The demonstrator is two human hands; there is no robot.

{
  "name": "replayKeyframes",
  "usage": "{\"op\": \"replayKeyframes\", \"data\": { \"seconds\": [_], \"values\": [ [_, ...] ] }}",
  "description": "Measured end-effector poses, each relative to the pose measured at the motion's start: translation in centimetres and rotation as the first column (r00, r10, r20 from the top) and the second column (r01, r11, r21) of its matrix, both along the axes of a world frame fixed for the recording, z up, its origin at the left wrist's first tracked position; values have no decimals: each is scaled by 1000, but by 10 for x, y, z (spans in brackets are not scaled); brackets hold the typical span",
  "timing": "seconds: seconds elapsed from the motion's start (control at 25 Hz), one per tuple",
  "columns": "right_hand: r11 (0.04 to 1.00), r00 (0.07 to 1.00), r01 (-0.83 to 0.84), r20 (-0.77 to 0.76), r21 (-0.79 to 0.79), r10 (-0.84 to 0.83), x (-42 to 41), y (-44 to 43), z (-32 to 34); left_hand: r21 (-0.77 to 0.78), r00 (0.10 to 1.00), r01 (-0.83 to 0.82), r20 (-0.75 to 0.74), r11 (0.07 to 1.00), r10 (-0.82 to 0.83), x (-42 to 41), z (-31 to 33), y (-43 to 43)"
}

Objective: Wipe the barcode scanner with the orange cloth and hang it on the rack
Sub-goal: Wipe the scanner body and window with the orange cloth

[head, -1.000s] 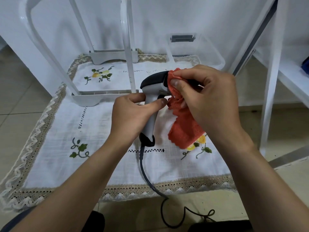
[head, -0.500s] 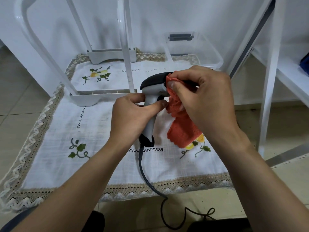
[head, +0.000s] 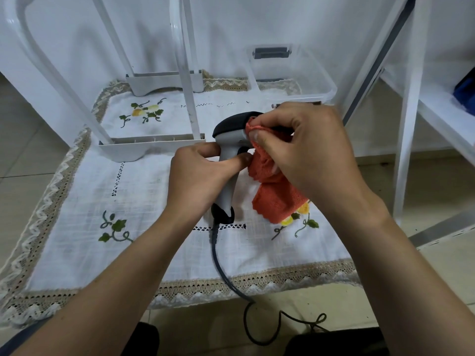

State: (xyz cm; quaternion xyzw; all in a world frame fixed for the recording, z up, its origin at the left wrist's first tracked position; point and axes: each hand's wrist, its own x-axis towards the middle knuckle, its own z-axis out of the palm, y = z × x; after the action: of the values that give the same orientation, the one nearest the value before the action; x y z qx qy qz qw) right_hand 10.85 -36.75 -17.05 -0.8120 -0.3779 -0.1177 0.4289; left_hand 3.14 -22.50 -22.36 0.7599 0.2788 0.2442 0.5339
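A grey and black barcode scanner (head: pixel 229 140) stands upright above the embroidered white tablecloth (head: pixel 144 201). My left hand (head: pixel 200 178) grips its handle, thumb near the trigger. My right hand (head: pixel 305 155) pinches the orange cloth (head: pixel 276 199) against the right side of the scanner's head; the rest of the cloth hangs down to the tablecloth. The scanner's dark cable (head: pixel 218 255) runs off the front edge to the floor. The white rack (head: pixel 151 147) stands behind the scanner, its uprights rising out of view.
A clear plastic box (head: pixel 318 80) sits at the back right of the table. A white shelf frame (head: pixel 411 140) stands to the right, with a blue object (head: pixel 465 91) on a shelf. Tiled floor surrounds the low table.
My right hand has slid the orange cloth slightly down and left over the scanner's head. The left hand keeps the same grip on the handle.
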Motion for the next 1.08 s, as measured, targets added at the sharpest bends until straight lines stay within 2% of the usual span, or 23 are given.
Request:
{"op": "replayKeyframes", "data": {
  "seconds": [0.16, 0.32, 0.48, 0.6, 0.76, 0.88, 1.0, 1.08],
  "values": [
    [997, 998, 58, 11, 56, -58, 2, -1, -1, -2, 1000, 13, 22, 1000, -13, 0, 0, -2],
    [999, 999, -28, -21, -35, 27, 3, -2, -1, -12, 1000, -4, 4, 1000, 4, 0, -4, 0],
    [998, 1000, 2, -6, 61, -2, 5, -1, -5, -24, 1000, -2, 14, 1000, 3, 1, -3, 0],
    [997, 997, -65, 29, -33, 66, 4, -1, -5, -30, 1000, 7, 13, 1000, -7, -1, -4, 1],
    [998, 1000, -5, 2, 62, 5, 7, -1, -7, -54, 999, 20, 29, 998, -19, -1, -3, -1],
    [996, 997, -75, 31, -40, 76, 6, -2, -5, -47, 1000, 27, 16, 999, -27, 0, -4, -2],
    [999, 1000, -17, 17, 44, 16, 8, -3, -6, -47, 999, 43, 33, 998, -41, -1, -5, -1],
    [999, 999, -40, 25, 34, 39, 7, -3, -6, -60, 998, 40, 49, 997, -37, -1, -4, 0]
  ]
}}
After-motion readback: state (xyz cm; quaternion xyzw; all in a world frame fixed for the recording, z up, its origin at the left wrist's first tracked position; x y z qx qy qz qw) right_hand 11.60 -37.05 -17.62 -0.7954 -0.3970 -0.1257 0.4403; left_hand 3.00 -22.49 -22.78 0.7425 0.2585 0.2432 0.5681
